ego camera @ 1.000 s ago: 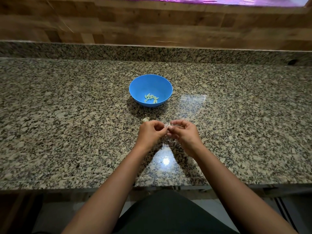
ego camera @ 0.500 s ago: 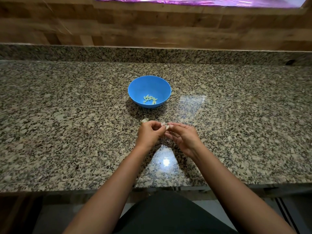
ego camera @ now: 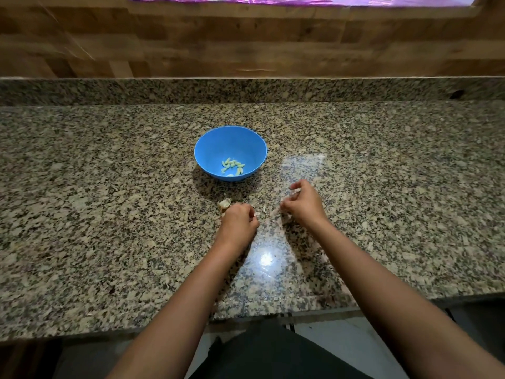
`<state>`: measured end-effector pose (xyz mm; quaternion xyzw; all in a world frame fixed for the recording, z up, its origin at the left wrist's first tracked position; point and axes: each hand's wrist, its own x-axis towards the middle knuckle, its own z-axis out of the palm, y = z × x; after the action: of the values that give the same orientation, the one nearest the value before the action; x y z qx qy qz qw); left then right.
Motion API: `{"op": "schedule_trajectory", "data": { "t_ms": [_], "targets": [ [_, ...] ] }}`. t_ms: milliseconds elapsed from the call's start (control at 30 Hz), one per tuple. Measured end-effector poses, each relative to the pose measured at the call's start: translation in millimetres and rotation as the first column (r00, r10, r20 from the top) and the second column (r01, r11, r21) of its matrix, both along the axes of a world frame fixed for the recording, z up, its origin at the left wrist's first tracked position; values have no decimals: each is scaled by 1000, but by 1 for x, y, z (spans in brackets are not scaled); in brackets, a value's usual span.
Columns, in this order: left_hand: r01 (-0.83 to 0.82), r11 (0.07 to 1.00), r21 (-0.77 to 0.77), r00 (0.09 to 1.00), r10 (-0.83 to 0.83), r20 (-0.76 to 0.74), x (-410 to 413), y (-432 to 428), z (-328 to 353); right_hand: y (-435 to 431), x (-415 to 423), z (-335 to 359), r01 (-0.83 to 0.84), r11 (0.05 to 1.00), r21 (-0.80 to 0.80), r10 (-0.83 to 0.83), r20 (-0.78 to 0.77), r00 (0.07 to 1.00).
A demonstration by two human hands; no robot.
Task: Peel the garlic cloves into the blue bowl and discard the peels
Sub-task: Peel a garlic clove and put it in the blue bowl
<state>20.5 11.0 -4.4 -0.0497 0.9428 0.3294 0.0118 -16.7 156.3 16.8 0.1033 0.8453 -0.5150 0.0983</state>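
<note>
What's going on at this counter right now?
A person is peeling garlic by hand over the granite counter. The left hand pinches a small pale piece, probably a clove, next to a garlic chunk lying on the counter. The right hand is off to the side with a scrap of peel. The blue bowl holds a small pile of peeled cloves.

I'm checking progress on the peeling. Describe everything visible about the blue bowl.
The blue bowl is round, smooth and plain, plastic by its look, with a thin rim and curved walls. It stands upright on the speckled granite counter, beyond both hands, touched by neither. A small cluster of pale peeled garlic cloves lies at its bottom, toward the near right side; the rest of the inside is bare. It casts a dark shadow on the counter at its near side.
</note>
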Motion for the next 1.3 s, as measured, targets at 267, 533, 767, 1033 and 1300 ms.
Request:
{"op": "schedule_trajectory", "data": {
  "t_ms": [267,533,767,1033,1300],
  "targets": [
    [-26,1000,-1,999,26,-26,5,-9,-7,-8,8,-6,-147,954,261,198,-182,963],
    [-47,999,-6,999,47,-29,9,-12,-7,-29,19,-14,-399,798,451,503,-137,853],
    [-124,992,23,991,125,-40,21,-21,-5,-29,32,-23,-366,834,413,476,-202,856],
    [-155,988,23,987,156,-32,22,-19,-1,-38,27,-15,-373,842,389,459,-154,875],
    [-228,963,144,974,226,25,37,-19,2,-47,44,-18,-436,768,469,567,-179,804]
  ]
}}
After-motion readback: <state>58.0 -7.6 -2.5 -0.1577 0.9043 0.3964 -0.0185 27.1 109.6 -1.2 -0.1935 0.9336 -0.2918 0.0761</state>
